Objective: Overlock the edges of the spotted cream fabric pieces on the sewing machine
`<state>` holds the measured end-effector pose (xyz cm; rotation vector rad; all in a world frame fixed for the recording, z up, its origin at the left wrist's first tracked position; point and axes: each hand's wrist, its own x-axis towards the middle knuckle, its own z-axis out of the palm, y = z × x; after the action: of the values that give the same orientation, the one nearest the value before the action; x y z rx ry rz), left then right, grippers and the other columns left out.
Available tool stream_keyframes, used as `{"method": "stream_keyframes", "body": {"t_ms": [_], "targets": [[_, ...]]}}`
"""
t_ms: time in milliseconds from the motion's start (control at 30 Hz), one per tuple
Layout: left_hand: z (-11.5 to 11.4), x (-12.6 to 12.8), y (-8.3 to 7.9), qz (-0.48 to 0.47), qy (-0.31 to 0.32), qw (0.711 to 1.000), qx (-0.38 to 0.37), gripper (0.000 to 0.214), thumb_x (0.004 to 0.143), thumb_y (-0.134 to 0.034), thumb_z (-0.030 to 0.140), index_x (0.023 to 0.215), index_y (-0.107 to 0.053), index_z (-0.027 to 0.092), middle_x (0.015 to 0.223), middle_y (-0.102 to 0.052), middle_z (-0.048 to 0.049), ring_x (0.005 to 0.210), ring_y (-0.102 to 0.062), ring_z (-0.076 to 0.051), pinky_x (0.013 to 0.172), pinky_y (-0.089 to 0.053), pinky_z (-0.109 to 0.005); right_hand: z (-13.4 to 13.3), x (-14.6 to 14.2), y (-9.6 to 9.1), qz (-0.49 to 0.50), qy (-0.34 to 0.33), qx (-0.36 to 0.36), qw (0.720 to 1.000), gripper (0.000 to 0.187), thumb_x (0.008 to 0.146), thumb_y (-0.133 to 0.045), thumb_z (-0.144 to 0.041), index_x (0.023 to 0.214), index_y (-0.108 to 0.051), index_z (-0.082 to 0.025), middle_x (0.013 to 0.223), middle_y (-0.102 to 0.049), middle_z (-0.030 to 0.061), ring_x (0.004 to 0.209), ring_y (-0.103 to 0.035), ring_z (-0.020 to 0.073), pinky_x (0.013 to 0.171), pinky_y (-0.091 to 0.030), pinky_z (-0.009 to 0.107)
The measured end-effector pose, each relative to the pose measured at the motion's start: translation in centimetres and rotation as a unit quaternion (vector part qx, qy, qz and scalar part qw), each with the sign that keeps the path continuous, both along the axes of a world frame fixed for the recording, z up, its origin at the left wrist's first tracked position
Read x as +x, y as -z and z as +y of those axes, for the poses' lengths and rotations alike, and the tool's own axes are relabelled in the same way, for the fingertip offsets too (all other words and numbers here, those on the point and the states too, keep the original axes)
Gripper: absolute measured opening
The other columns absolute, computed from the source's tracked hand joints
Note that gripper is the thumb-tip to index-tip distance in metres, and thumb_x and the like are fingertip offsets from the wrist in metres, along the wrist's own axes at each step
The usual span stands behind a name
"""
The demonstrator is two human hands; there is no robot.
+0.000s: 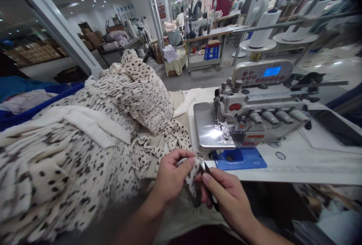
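My left hand pinches a fold of cream crinkled fabric with black spots between thumb and fingers. My right hand grips a pair of black thread snips, whose tips sit against that fold. A large heap of the same spotted fabric spreads to the left of my hands, with a cream band lying on it. Just beyond my hands stands an overlock sewing machine, its steel plate close to the fabric.
A blue plate lies on the white worktable in front of the machine. A blue bin rim runs along the far left. Thread cones stand on a stand behind the machine. A person stands at the back of the workshop.
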<state>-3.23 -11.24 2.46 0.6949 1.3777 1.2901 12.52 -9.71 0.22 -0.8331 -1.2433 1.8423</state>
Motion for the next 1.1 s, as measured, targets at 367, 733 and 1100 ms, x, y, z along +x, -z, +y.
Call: {"method": "stream_keyframes", "body": {"t_ms": [367, 733, 1100], "targets": [[-0.4, -0.7, -0.7, 0.070, 0.030, 0.992, 0.097, 0.018, 0.081, -0.077, 0.029, 0.087, -0.064, 0.017, 0.081, -0.066, -0.0006, 0.074, -0.061, -0.012, 0.072, -0.049, -0.022, 0.1, 0.0, -0.8, -0.063, -0.016, -0.017, 0.998, 0.040, 0.094, -0.061, -0.051, 0.089, -0.068, -0.013, 0.055, -0.058, -0.0005, 0.045, -0.048, 0.0082, 0.043, -0.036, 0.018], [-0.7, -0.6, -1.0, 0.082, 0.031, 0.995, 0.046, 0.023, 0.078, -0.079, 0.029, 0.092, -0.068, 0.015, 0.081, -0.069, -0.0021, 0.071, -0.064, -0.012, 0.069, -0.052, -0.021, 0.3, 0.2, -1.0, -0.103, -0.039, 0.027, 0.994, 0.044, 0.097, -0.054, -0.053, 0.078, -0.063, -0.014, 0.054, -0.057, -0.0003, 0.046, -0.047, 0.0083, 0.044, -0.034, 0.019], [-0.7, -0.7, -1.2, 0.136, 0.035, 0.989, 0.051, 0.017, 0.077, -0.079, 0.026, 0.091, -0.075, 0.016, 0.088, -0.074, -0.0036, 0.078, -0.067, -0.013, 0.071, -0.053, -0.019, 0.8, 0.8, -1.1, -0.159, -0.057, 0.090, 0.982, 0.041, 0.101, -0.050, -0.046, 0.079, -0.065, -0.015, 0.055, -0.060, 0.0004, 0.047, -0.048, 0.0083, 0.044, -0.035, 0.019]]}}
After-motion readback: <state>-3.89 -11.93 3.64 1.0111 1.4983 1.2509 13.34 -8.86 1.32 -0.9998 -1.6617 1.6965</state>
